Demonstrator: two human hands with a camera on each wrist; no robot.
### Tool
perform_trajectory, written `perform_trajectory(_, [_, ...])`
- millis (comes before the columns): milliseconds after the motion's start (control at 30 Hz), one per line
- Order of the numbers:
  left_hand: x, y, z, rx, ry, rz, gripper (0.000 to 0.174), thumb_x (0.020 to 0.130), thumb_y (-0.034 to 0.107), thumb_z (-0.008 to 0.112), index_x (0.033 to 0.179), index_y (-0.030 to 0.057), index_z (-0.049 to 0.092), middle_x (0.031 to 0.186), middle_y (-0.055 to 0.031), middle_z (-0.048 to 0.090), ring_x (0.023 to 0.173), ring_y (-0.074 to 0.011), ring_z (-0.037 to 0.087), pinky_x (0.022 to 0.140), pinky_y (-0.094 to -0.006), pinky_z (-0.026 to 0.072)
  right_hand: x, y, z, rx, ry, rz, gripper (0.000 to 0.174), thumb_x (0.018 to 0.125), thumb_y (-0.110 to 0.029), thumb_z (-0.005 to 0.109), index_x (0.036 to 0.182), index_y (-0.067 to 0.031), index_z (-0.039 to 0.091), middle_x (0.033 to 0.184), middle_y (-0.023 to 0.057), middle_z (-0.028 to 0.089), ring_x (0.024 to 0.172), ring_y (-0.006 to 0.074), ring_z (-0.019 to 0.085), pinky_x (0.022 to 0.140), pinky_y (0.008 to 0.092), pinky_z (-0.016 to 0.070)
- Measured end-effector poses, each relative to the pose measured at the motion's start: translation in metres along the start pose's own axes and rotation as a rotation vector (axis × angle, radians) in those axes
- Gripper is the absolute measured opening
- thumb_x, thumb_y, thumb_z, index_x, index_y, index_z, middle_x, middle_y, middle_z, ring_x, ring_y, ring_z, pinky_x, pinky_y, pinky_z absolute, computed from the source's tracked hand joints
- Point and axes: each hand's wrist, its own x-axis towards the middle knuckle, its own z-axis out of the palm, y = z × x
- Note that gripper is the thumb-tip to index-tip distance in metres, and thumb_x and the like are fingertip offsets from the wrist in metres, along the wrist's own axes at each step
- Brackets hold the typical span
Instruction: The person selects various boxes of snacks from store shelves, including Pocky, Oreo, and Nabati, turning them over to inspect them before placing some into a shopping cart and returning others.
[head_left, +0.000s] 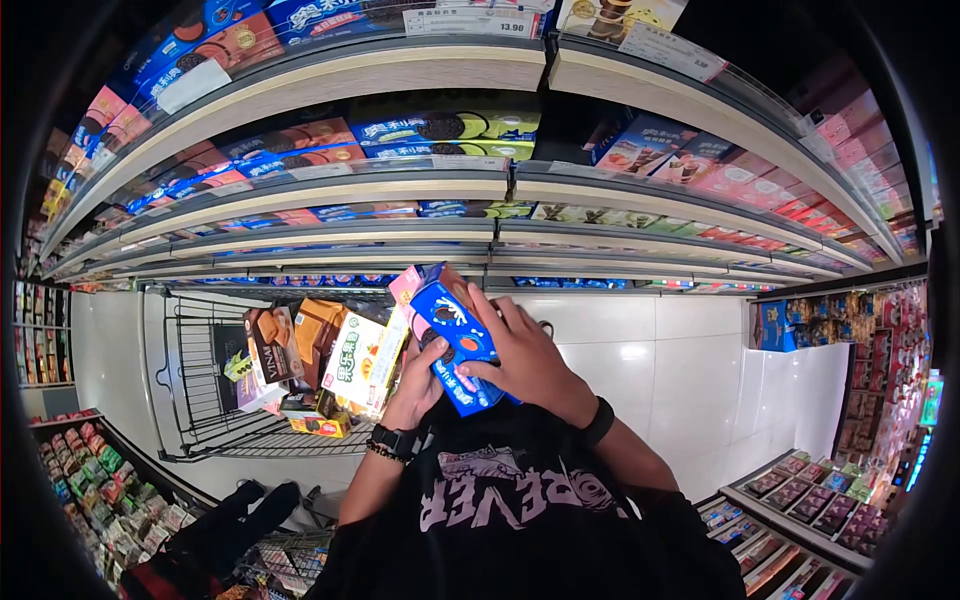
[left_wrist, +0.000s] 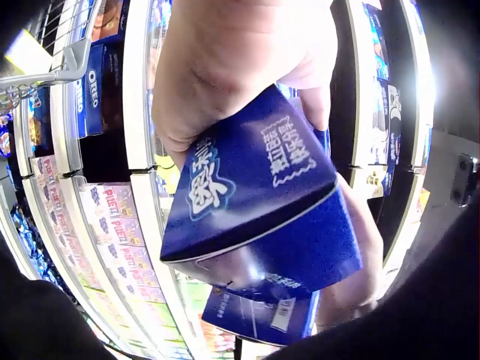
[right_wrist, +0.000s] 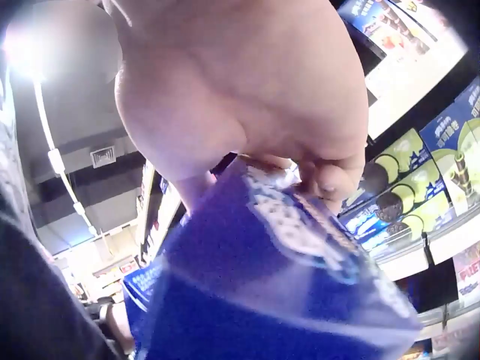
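Both hands hold blue Oreo cookie boxes in front of the chest. The left hand (head_left: 412,385) grips from the left, its thumb lying across the printed face of the upper cookie box (head_left: 462,388). From the right, the right hand (head_left: 525,350) wraps over the same box's edge, thumb on its face. A pink-and-blue box end (head_left: 405,285) shows behind the upper box. In the left wrist view, a blue box (left_wrist: 255,187) is under the left hand (left_wrist: 240,67), and a second blue box (left_wrist: 259,315) shows below it. The right wrist view has the right hand (right_wrist: 247,90) on a blue box (right_wrist: 255,277).
A wire shopping cart (head_left: 180,375) stands left, holding a brown box (head_left: 272,345), a white box with green lettering (head_left: 352,365) and other packages. Long shelves (head_left: 400,190) of cookie boxes run ahead. Another person's legs (head_left: 235,510) are at lower left, near another basket (head_left: 290,560).
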Motion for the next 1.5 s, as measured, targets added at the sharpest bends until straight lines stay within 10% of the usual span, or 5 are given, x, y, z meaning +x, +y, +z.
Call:
perform_trajectory(400, [-0.001, 0.008, 0.007, 0.11, -0.061, -0.024, 0.064, 0.082, 0.014, 0.071, 0.136, 0.003, 0.038, 0.118, -0.0115, 0.059, 0.103, -0.022, 0.062, 0.09, -0.0368, 0.0528, 0.013, 0.014, 0.003, 0.687, 0.023, 0.41, 0.098, 0.077, -0.037, 0.077, 0.146, 0.0043, 0.02, 0.104, 0.015, 0.056, 0.087, 0.0187, 0.064, 0.074, 0.0284, 0.0504])
perform_trajectory(600, [0.0, 0.019, 0.001, -0.014, -0.176, -0.161, 0.065, 0.079, 0.008, 0.07, 0.135, 0.0018, 0.039, 0.116, -0.0119, 0.061, 0.103, -0.022, 0.063, 0.09, -0.0364, 0.0526, 0.01, 0.021, -0.007, 0.703, -0.041, 0.355, 0.072, 0.086, -0.028, 0.068, 0.144, -0.0039, 0.032, 0.108, 0.0146, 0.055, 0.087, 0.0232, 0.063, 0.075, 0.0325, 0.0507])
perform_trajectory(700, [0.0, 0.034, 0.001, 0.037, -0.215, -0.176, 0.063, 0.077, 0.008, 0.071, 0.133, 0.0012, 0.042, 0.114, -0.0114, 0.062, 0.103, -0.0219, 0.063, 0.091, -0.0364, 0.052, 0.011, 0.016, -0.033, -0.012, 0.156, -0.168, 0.052, 0.083, -0.004, 0.056, 0.133, -0.0122, 0.049, 0.124, 0.0133, 0.05, 0.113, 0.0349, 0.051, 0.092, 0.0402, 0.0452])
perform_trajectory(1067, [0.0, 0.068, 0.011, 0.262, -0.456, -0.367, 0.082, 0.068, 0.012, 0.082, 0.137, 0.0003, 0.038, 0.124, -0.01, 0.057, 0.112, -0.0184, 0.056, 0.098, -0.0334, 0.0437, 0.022, -0.007, -0.077, -0.353, -0.186, -0.432, 0.058, 0.066, -0.02, 0.081, 0.119, -0.0132, 0.057, 0.125, 0.0064, 0.053, 0.127, 0.0267, 0.045, 0.107, 0.046, 0.0302])
perform_trajectory(1500, [-0.036, 0.071, 0.03, 0.381, -0.561, -0.5, 0.093, 0.065, 0.017, 0.085, 0.141, -0.0013, 0.034, 0.134, -0.0129, 0.052, 0.121, -0.0182, 0.051, 0.103, -0.0332, 0.0392, 0.065, 0.043, -0.097, 0.334, -0.986, -0.293, 0.06, 0.07, -0.03, 0.081, 0.116, -0.0002, 0.057, 0.106, 0.0144, 0.063, 0.095, 0.0257, 0.062, 0.079, 0.0326, 0.0483])
